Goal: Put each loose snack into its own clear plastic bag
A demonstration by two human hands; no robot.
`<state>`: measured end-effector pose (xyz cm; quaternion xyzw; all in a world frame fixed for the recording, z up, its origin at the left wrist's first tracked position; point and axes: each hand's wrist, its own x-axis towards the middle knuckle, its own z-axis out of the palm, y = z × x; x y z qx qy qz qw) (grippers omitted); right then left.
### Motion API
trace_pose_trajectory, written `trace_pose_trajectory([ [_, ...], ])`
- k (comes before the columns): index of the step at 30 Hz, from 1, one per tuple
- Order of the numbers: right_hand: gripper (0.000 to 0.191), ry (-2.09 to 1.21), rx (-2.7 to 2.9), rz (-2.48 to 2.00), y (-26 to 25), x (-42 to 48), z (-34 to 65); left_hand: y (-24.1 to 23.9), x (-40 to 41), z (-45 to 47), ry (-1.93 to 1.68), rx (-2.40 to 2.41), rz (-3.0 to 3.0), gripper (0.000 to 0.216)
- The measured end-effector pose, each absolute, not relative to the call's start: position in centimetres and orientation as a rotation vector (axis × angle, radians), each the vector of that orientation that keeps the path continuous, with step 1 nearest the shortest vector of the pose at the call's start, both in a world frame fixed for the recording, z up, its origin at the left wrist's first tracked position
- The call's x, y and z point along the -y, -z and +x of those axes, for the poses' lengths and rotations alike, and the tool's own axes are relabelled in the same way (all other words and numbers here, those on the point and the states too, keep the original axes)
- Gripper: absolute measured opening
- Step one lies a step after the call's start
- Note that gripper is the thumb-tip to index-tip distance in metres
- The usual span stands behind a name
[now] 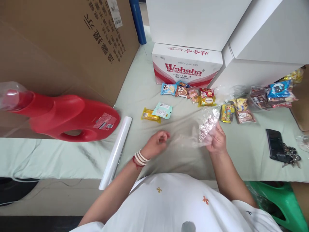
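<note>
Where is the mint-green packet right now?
In the head view, the mint-green packet lies beyond the left hand, partly over a yellow packet and left of the bag in the right hand.

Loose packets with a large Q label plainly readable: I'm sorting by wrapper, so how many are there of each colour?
Blue packet: 1
Brown packets: 2, one beside the blue packet, one to the right of the clear bag in the right hand
Total: 3
</note>
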<state>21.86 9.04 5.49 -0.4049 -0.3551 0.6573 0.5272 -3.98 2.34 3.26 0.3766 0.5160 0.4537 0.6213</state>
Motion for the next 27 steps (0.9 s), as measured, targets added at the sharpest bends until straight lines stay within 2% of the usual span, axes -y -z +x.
trace_pose_trajectory([
  [4, 0.043, -1.774, 0.834, -0.964, -6.1, -9.1, 21.2, -4.5, -2.6, -1.9, -0.921, -1.144, 1.077, 0.048],
  [8, 0.045, -1.801, 0.971, -1.01, -7.0, -8.8, 19.5, -5.3, -3.8, 1.3, -0.981, -0.834, 0.862, 0.043],
  [12, 0.037, -1.548, 1.015, -1.112, -7.0, -9.8, 20.3, -4.4, -4.2, 1.8, -1.132, -0.886, 0.708, 0.042],
  [19, 0.031, -1.157, 1.133, -1.241, -5.7, -11.0, 22.7, -3.3, -2.8, 0.8, -1.173, -1.042, 0.703, 0.047],
  [27, 0.045, -1.604, 0.9, -1.118, -3.5, -11.7, 21.0, -3.6, -2.7, 1.1, -1.295, -1.109, 0.624, 0.043],
])
